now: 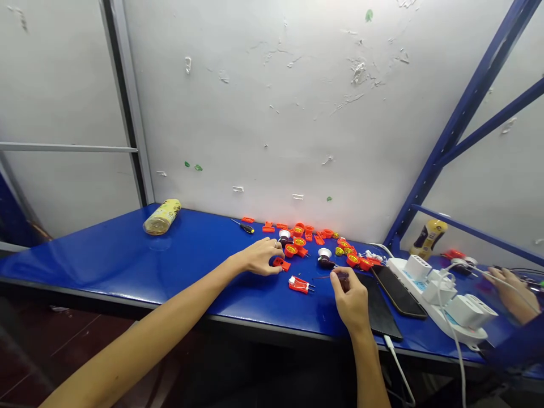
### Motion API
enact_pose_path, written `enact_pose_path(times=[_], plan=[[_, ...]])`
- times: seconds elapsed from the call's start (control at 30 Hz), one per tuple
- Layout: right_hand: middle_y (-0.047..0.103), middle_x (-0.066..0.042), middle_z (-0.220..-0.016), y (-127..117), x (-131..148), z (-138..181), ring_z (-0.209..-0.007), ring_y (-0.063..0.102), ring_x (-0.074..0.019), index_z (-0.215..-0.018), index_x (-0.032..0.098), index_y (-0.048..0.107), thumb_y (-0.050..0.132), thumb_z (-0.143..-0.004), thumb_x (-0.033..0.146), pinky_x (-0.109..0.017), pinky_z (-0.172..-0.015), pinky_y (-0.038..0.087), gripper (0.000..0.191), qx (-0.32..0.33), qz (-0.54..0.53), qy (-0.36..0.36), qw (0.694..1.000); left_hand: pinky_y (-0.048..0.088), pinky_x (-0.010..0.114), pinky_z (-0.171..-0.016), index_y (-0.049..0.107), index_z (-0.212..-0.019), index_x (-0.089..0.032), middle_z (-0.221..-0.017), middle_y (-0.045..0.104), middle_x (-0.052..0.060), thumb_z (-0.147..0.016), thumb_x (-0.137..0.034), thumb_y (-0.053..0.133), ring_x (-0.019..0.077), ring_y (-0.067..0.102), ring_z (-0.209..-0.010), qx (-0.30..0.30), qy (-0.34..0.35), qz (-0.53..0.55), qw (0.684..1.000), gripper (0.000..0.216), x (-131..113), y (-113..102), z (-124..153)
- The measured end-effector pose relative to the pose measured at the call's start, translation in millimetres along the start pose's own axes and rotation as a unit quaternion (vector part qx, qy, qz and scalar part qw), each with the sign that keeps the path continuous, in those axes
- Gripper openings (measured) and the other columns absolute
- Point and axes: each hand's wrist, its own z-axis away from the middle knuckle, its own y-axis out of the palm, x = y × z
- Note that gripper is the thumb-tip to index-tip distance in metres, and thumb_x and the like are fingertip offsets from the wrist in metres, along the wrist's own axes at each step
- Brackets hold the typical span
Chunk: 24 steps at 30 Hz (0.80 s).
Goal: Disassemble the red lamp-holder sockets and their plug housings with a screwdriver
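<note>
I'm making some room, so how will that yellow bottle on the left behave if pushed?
The yellow bottle would probably roll, since it lies on its side and looks round. The glossy blue tabletop may let it slide too. Its weight is hard to guess; I can't tell how full it is.

On the blue table (195, 243), L hand (261, 256) is at a small orange pc (282, 263), & R hand (352, 297) grips a dark-handled screwdriver (345, 280), thin shaft pointing L, w/ an orange-&-white 2-prong pc (300, 285) lying between the hands. Behind are scattered orange parts (299, 229) near the wall (263, 113); on the R, a phone (399, 292) & white power strip (461, 331) w/ chargers (417, 267) (plus another person's hand (512, 293), far R, blurry).
</note>
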Motion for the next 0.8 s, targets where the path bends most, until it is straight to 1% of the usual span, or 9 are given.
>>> enact_pose_path(times=[0.13,0.27,0.37,0.47,0.57,0.67,0.8], plan=[[0.065,-0.001,-0.091,0.4,0.1,-0.1,-0.071,0.062,-0.0115,-0.107,0.016,0.063,0.060,-0.099,0.042,-0.028,-0.065,0.055,0.028,0.002,-0.001,0.002,1.000,0.057,0.044,-0.090,0.063,-0.120,-0.017,-0.121,0.065,0.009,-0.099,-0.035,0.062,0.0227,0.066,-0.104,0.013,-0.005,-0.003,1.000,0.028,-0.8,7.4,-4.2],[0.065,-0.001,-0.092,0.6,-0.6,-0.2,-0.072,0.063,-0.0120,-0.107,0.016,0.063,0.060,-0.099,0.042,-0.029,-0.067,0.056,0.028,0.002,-0.002,0.001,1.000,0.058,0.043,-0.089,0.063,-0.120,-0.017,-0.121,0.065,0.009,-0.099,-0.035,0.062,0.0225,0.066,-0.103,0.023,-0.011,-0.009,1.000,0.028,0.4,10.3,-5.8],[0.065,-0.001,-0.091,0.3,-1.1,-0.4,-0.071,0.063,-0.0116,-0.107,0.016,0.063,0.060,-0.099,0.043,-0.029,-0.066,0.055,0.028,0.004,-0.001,0.000,1.000,0.057,0.044,-0.089,0.063,-0.120,-0.016,-0.121,0.065,0.009,-0.099,-0.035,0.062,0.0228,0.066,-0.103,0.012,-0.015,-0.013,1.000,0.029,1.4,8.1,-5.7],[0.065,0.000,-0.090,-0.1,-1.3,-0.5,-0.070,0.062,-0.0113,-0.106,0.016,0.063,0.060,-0.099,0.043,-0.028,-0.065,0.055,0.028,0.005,0.000,-0.002,1.000,0.057,0.045,-0.091,0.063,-0.121,-0.017,-0.123,0.064,0.009,-0.099,-0.035,0.063,0.0235,0.065,-0.106,-0.015,-0.020,-0.015,1.000,0.029,3.6,0.1,-3.9],[0.065,0.000,-0.090,-0.1,-0.9,-0.4,-0.069,0.062,-0.0112,-0.105,0.016,0.063,0.060,-0.099,0.043,-0.028,-0.064,0.055,0.028,0.002,0.001,-0.005,1.000,0.055,0.047,-0.093,0.062,-0.122,-0.016,-0.125,0.063,0.010,-0.099,-0.035,0.063,0.0246,0.064,-0.109,-0.043,-0.020,-0.013,0.999,0.030,5.8,-11.5,2.5],[0.065,0.000,-0.089,0.4,-0.6,0.0,-0.069,0.061,-0.0110,-0.105,0.016,0.064,0.060,-0.099,0.043,-0.028,-0.064,0.055,0.028,-0.001,-0.001,-0.007,1.000,0.054,0.047,-0.095,0.063,-0.120,-0.017,-0.126,0.063,0.010,-0.099,-0.035,0.063,0.0247,0.063,-0.110,-0.054,-0.007,-0.006,0.999,0.028,5.2,-20.0,15.1],[0.064,0.000,-0.088,0.9,-0.5,0.6,-0.068,0.061,-0.0110,-0.104,0.016,0.064,0.059,-0.100,0.043,-0.028,-0.064,0.055,0.028,0.000,-0.005,-0.005,1.000,0.053,0.048,-0.097,0.064,-0.119,-0.018,-0.126,0.063,0.010,-0.099,-0.036,0.062,0.0246,0.063,-0.111,-0.055,0.008,0.006,0.998,0.027,1.3,-19.4,32.1]])
